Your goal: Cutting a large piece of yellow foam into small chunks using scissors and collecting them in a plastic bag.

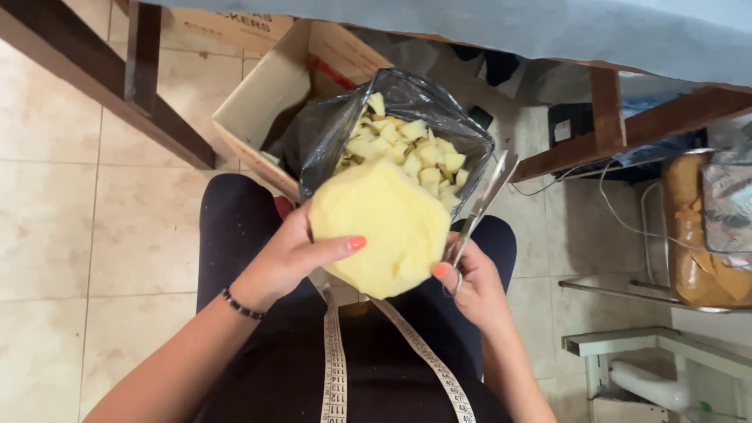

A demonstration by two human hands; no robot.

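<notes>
Foam piece (381, 227): pale yellow, thick and rounded, held up over the person's lap between both hands, just in front of the bag.
Left hand (286, 254): fingers curled round the left edge of the foam piece, thumb laid flat across its front face; a dark beaded bracelet (240, 305) sits on the wrist.
Right hand (474, 286): fingers threaded through the handles of the scissors and closed on them, thumb tip touching the lower right edge of the foam piece.
Scissors (483, 197): metal, blades pointing up and away, slightly parted, beside the right edge of the foam piece.
Bag (333, 137): dark plastic, mouth open, holding many small yellow foam cubes (407, 153).
Cardboard box (270, 90): open, standing on the tiled floor (70, 235) behind the bag.
Measuring tape (335, 368): hangs down over the person's dark clothing in two strands.
Wooden frame (94, 66): dark beams at upper left.
</notes>
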